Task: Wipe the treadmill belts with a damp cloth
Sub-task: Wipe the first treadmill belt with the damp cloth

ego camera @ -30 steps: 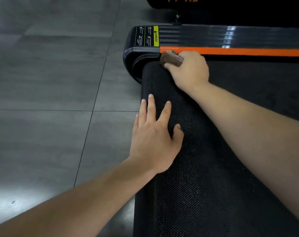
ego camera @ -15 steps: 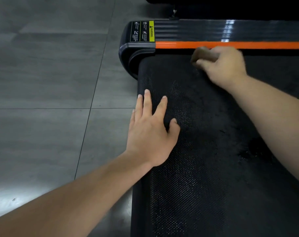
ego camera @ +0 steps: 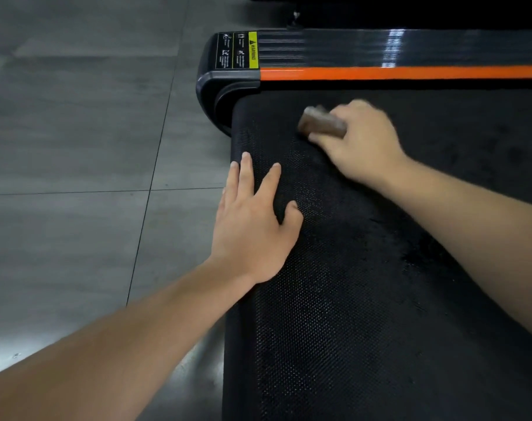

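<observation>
A black textured treadmill belt (ego camera: 365,314) fills the right half of the view, its rear end curving down at the left. My right hand (ego camera: 360,141) grips a folded brown cloth (ego camera: 321,123) and presses it on the belt near that end; the hand is motion-blurred. My left hand (ego camera: 252,226) lies flat on the belt's rounded end, fingers straight and slightly spread. Darker damp patches show on the belt to the right of my right forearm.
An orange stripe (ego camera: 410,72) and a glossy black side rail (ego camera: 380,48) run along the belt's far side. A black end cap (ego camera: 225,86) with a yellow warning label (ego camera: 252,50) sits at the corner. Grey tiled floor (ego camera: 76,147) lies to the left.
My right hand swept the cloth from the belt's far corner to the right along the orange stripe, then back left and nearer to me. My left hand stayed flat in place.
</observation>
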`<state>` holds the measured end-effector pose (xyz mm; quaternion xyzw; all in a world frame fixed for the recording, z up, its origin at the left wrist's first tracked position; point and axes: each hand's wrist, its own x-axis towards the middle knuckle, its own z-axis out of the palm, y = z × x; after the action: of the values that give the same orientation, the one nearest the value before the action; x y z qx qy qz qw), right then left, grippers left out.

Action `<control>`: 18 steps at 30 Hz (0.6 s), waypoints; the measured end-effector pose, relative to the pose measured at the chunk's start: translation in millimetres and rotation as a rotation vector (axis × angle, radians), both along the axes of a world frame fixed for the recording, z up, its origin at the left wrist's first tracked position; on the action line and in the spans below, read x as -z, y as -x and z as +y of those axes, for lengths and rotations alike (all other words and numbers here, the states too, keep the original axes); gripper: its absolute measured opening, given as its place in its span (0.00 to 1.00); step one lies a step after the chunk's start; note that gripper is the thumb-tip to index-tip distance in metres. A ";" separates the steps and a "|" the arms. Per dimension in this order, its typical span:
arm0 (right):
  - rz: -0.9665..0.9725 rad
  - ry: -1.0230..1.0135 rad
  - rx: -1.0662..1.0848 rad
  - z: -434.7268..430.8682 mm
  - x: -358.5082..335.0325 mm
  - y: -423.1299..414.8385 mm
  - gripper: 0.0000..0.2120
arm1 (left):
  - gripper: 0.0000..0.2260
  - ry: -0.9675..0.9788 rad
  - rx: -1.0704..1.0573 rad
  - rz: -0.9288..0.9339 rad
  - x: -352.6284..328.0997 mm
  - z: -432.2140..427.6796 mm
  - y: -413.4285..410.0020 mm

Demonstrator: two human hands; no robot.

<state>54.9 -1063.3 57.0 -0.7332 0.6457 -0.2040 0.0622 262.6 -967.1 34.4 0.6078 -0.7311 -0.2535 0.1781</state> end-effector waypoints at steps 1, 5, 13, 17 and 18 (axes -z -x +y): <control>-0.015 -0.035 -0.103 14.3 0.3 -0.9 0.16 | 0.30 0.003 0.001 0.000 0.5 -0.2 -0.3; 0.027 -0.013 0.093 -8.1 -13.6 33.6 0.15 | 0.30 0.002 -0.001 0.004 0.6 -0.9 -0.3; 0.026 -0.077 -0.145 41.6 -5.9 15.3 0.13 | 0.30 -0.005 -0.017 0.030 1.4 -1.1 -2.2; -0.001 -0.020 0.226 9.1 -9.3 27.1 0.14 | 0.30 -0.006 -0.021 0.024 0.7 0.1 -0.6; 0.022 -0.004 0.186 18.8 -6.5 17.6 0.14 | 0.30 -0.005 -0.024 0.028 0.4 -0.1 -0.4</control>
<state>37.3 -1044.5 63.6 -0.6720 0.7122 -0.1994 0.0373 263.0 -967.1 34.0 0.6133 -0.7208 -0.2615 0.1898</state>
